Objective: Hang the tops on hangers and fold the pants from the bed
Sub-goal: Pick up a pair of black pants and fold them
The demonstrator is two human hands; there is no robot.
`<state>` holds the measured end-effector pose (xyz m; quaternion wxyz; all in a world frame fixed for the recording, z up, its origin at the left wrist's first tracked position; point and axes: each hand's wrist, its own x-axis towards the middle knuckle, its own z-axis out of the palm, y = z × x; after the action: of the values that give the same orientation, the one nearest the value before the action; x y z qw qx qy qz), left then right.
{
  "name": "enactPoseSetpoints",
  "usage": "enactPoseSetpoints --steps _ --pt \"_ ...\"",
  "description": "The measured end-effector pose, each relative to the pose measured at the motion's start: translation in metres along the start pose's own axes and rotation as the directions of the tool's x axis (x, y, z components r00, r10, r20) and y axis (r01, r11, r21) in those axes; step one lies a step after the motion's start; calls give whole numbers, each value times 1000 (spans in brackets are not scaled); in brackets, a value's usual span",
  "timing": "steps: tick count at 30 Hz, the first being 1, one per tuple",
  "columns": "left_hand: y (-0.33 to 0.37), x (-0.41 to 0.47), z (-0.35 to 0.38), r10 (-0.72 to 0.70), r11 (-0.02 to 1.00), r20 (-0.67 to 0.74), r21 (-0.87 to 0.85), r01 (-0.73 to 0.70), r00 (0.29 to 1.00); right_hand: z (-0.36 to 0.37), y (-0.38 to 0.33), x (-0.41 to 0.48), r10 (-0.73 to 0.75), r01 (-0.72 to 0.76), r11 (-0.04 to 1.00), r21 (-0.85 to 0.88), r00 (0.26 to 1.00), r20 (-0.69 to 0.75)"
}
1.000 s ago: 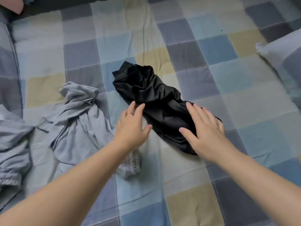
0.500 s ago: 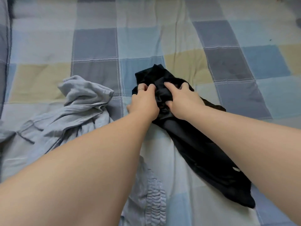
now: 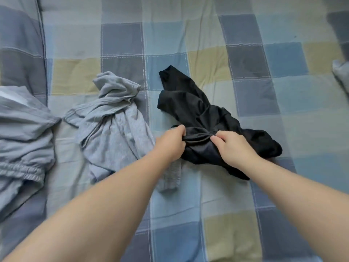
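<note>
The black garment [image 3: 200,118] lies crumpled on the bed [image 3: 255,186], a little right of the middle of the view. One narrow end of it points away from the person, and the wider, bunched part is near the hands. I cannot tell if it is a top or pants, because the cloth is too folded. No label, brand or writing can be read on it.

The left hand [image 3: 171,143] is closed on the left edge of the black cloth, with the thumb and fingers pinching a fold. The right hand [image 3: 233,146] is closed on the same garment, just beside the left hand, and the cloth between them is gathered in tight wrinkles. Both bare forearms come in from the lower edge of the view.

Just left of the black garment lies a light grey top [image 3: 113,127], also crumpled, with a ribbed cuff under the left forearm. It is near the black cloth, but whether they touch is hidden by the left hand. Further left, at the edge of the view, there are grey pants [image 3: 24,140] with an elastic waistband, and they touch the grey top at one corner.

The bed cover has squares of blue, grey and pale yellow. Beyond and to the right of the black garment the cover is bare. At the right edge a pillow corner [image 3: 340,72] shows.
</note>
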<state>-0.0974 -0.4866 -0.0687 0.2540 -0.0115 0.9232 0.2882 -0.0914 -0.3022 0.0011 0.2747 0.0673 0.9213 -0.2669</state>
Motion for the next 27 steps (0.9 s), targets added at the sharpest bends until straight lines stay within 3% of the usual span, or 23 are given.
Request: enactPoseSetpoints --steps 4,7,10,15,19,24,27 --pt "38 -116 34 -61 998 56 -22 63 997 -7 38 -87 164 -168 980 106 986 39" --pt "64 -202 66 -114 977 202 -153 146 973 -4 75 -156 294 -311 927 212 950 110" --pt "100 -281 86 -169 960 297 -167 226 940 4 116 -220 345 -385 850 361 923 172" --pt "166 -365 80 -85 974 198 -189 123 977 -15 141 -312 208 -268 775 573 963 169" --pt "223 -434 51 -24 943 136 -326 67 990 -50 146 -392 23 -112 811 574 987 161" --pt "310 -520 -8 -108 742 63 -659 123 992 -108 123 -501 -171 28 825 565 964 202" --pt "350 -556 -44 -185 630 49 -761 157 981 -140 108 -547 -264 94 779 619 946 189"
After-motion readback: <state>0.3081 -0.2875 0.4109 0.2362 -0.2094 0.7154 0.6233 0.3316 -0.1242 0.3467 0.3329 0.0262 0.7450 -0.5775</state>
